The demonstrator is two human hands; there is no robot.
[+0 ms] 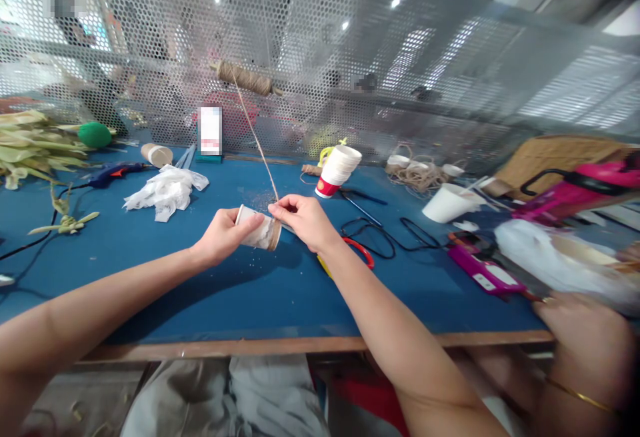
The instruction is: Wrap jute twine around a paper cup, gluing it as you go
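My left hand (223,234) is closed round a white paper cup (257,232), tilted on its side above the blue tabletop. Brown twine is wound at the cup's right end. In a pinch, my right hand (300,220) holds the twine (257,140) right beside that end. The strand runs taut up to a twine spool (244,78) on a stick in front of the perforated metal screen. Below my right wrist lie scissors (361,250) with red and yellow handles, partly hidden by the forearm.
A stack of paper cups (340,169) stands behind my right hand. To the left are crumpled white plastic (167,190), a glue gun (117,172) and pale husks (37,144). Rightward lie black cable (373,237), a magenta power strip (485,269) and another person's arm (587,337).
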